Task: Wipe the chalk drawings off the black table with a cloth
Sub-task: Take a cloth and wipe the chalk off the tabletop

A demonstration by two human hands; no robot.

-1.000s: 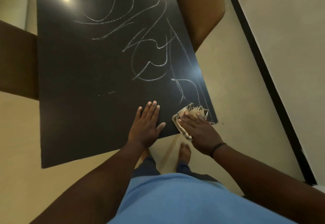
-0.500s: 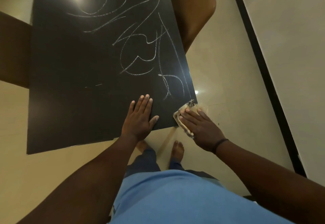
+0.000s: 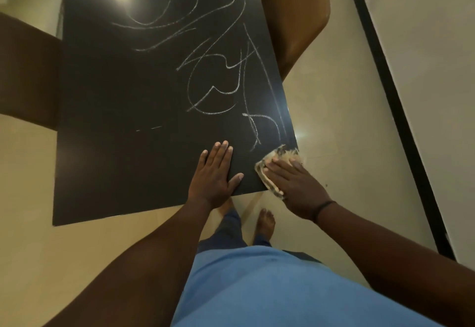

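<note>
The black table (image 3: 115, 100) fills the upper left of the head view. White chalk drawings (image 3: 218, 64) loop and zigzag over its right half, down to short strokes near the near right corner. A folded pale cloth (image 3: 277, 156) with a frayed edge lies on that corner. My right hand (image 3: 295, 185) presses flat on the cloth with straight fingers. My left hand (image 3: 213, 175) lies flat on the table near the front edge, fingers spread, just left of the cloth.
A brown chair (image 3: 295, 18) stands at the table's right side and a dark brown one (image 3: 28, 70) at the left. A wall with a black skirting strip (image 3: 401, 111) runs along the right. My bare feet (image 3: 264, 224) stand on the beige floor.
The cloth and my right hand have stayed at the table's near right corner, shifting only slightly. My left hand keeps its place flat on the table. The view has shifted a little.
</note>
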